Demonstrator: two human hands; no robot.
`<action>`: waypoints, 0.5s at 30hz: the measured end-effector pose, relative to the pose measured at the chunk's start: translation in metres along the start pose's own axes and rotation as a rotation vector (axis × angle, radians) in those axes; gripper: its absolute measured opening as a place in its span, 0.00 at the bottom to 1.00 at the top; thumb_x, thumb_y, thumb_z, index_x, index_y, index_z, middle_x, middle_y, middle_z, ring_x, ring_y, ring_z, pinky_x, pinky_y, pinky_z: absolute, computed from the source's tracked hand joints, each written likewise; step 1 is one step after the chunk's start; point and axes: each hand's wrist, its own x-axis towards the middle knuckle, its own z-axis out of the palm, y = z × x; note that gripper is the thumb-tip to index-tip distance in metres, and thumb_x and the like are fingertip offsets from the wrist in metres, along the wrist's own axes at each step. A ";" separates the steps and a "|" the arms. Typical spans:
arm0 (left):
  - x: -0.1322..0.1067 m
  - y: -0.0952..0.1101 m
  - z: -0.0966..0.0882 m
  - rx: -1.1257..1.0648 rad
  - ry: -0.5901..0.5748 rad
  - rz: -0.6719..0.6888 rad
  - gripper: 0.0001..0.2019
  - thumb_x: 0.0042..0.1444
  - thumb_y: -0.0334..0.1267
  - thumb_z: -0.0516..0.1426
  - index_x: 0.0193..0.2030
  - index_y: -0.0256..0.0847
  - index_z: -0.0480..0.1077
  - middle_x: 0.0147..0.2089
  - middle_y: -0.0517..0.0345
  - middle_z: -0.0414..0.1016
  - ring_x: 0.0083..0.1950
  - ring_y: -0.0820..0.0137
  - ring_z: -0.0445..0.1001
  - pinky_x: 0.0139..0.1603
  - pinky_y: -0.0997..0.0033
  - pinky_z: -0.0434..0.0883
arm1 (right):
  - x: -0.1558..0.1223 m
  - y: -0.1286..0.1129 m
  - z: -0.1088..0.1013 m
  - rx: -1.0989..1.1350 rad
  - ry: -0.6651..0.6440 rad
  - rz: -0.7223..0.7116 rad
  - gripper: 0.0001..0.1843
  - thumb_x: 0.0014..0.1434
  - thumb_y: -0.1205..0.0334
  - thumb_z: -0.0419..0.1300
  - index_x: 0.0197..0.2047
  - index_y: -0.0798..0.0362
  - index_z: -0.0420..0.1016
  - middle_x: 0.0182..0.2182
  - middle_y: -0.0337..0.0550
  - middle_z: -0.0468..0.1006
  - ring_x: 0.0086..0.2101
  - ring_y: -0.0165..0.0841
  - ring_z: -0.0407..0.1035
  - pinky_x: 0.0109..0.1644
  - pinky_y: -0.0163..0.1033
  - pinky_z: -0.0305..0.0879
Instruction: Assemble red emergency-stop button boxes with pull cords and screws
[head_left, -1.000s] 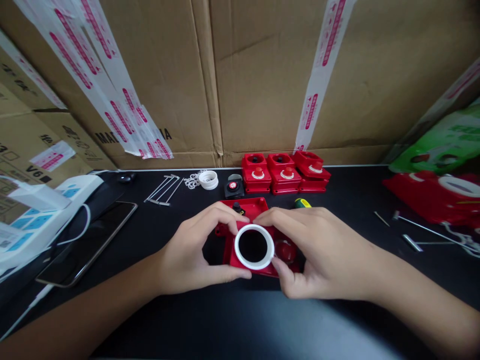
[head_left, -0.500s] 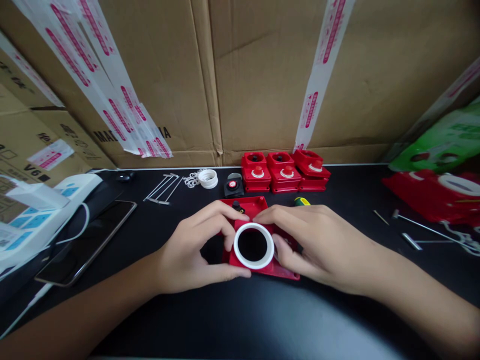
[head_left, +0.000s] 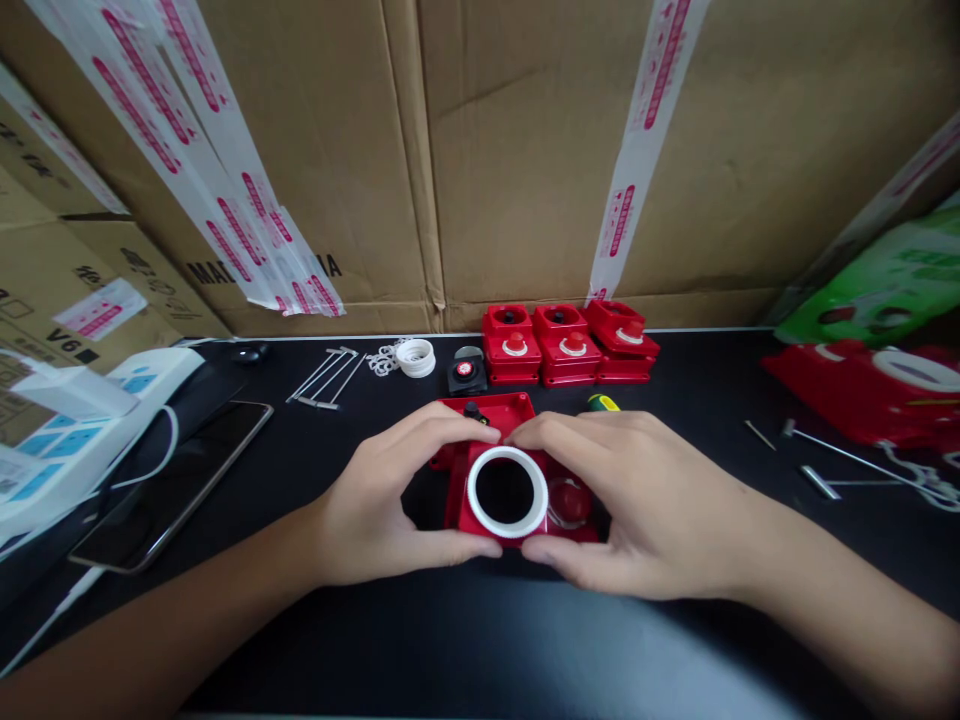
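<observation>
A red plastic housing piece [head_left: 466,520] lies in front of me, with a white ring [head_left: 508,530] around its dark round opening. A red domed button [head_left: 570,500] sits at its right part. My left hand [head_left: 390,500] is curved around the left side, thumb at the near edge and fingers at the far edge. From the right, my right hand [head_left: 622,500] grips likewise, thumb at the near edge below the ring and fingers on the far side. Just behind stands an open red box base [head_left: 515,408] with a small black part [head_left: 472,411], partly covered by my fingers.
At the back stand several red boxes [head_left: 568,345], a black part [head_left: 466,370] and stacked white rings [head_left: 415,357]. Metal T-shaped rods [head_left: 322,380] and a phone [head_left: 176,485] lie left. More red housings [head_left: 862,390] and rods lie right. Cardboard [head_left: 495,200] walls the back.
My right thumb has moved from beside the white ring down to the near edge of the housing, uncovering the red button. My left hand has hardly moved.
</observation>
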 end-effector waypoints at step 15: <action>0.001 -0.003 0.001 -0.071 0.027 0.020 0.30 0.49 0.41 0.79 0.55 0.43 0.72 0.55 0.49 0.81 0.55 0.59 0.81 0.59 0.61 0.77 | 0.000 -0.001 0.004 -0.014 0.052 -0.024 0.18 0.58 0.60 0.65 0.51 0.54 0.75 0.34 0.40 0.82 0.30 0.34 0.76 0.35 0.38 0.64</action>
